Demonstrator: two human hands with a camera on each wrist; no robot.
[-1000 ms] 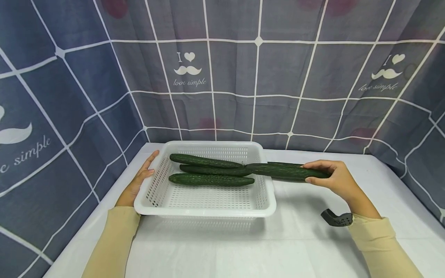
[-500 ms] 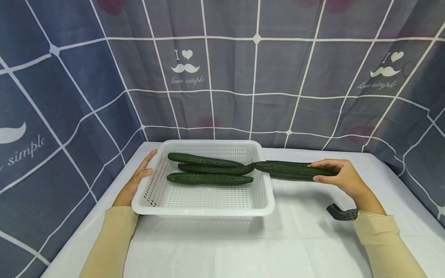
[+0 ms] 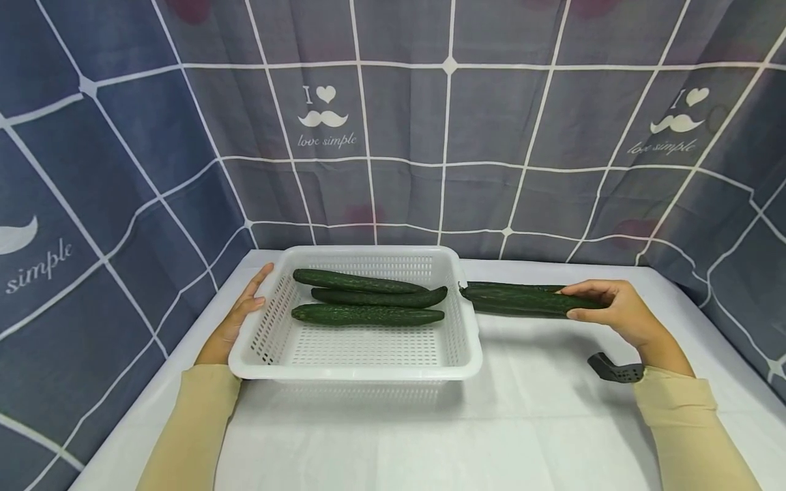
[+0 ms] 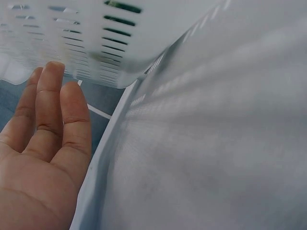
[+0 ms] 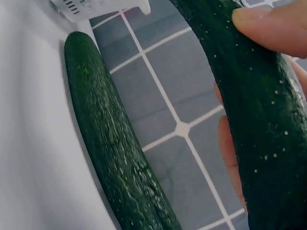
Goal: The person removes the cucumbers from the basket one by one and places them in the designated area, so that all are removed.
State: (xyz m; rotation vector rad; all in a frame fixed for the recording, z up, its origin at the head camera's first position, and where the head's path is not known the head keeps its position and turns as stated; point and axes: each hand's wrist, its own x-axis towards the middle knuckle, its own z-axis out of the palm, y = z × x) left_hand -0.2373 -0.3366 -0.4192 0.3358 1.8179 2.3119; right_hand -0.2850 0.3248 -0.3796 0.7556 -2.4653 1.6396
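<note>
A white perforated plastic basket (image 3: 356, 373) stands on the table, with three dark green cucumbers (image 3: 368, 315) lying lengthwise inside. My left hand (image 3: 241, 320) is at the basket's left side, fingers extended along the wall; in the left wrist view its palm (image 4: 43, 167) faces the slotted side. My right hand (image 3: 620, 314) grips one end of another cucumber (image 3: 522, 300), thumb on the near side and fingers on the far side. The held cucumber's free end is just outside the basket's right rim. One more cucumber (image 5: 110, 134) lies on the table beneath it, mostly hidden in the head view.
A white cloth (image 3: 430, 443) covers the table. Grey-blue checked curtains (image 3: 405, 136) hang close behind it and along both sides. A black curved device (image 3: 614, 369) is worn on the right wrist.
My right hand has drawn its cucumber to the right, so the free end has gone from over the basket to outside its rim. The left hand stays by the basket.
</note>
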